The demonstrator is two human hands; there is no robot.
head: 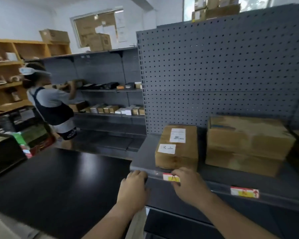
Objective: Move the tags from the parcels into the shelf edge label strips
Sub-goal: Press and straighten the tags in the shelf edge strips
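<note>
A small cardboard parcel (177, 147) stands on the grey shelf (146, 152), with a white handwritten tag (166, 149) and a shipping label on top. Along the shelf's front runs the clear label strip (155, 174). A red and yellow tag (169, 177) sits in the strip below this parcel. My right hand (188, 184) pinches that tag at its right end. My left hand (134, 185) rests curled against the strip's left end. A second red and yellow tag (244, 192) sits in the strip farther right, under a bigger parcel (247, 144).
A grey pegboard back panel (214, 75) rises behind the parcels. A black table (59, 183) lies to my left. Another person (50, 102) works at a grey shelf unit at the back left. Wooden shelves line the left wall.
</note>
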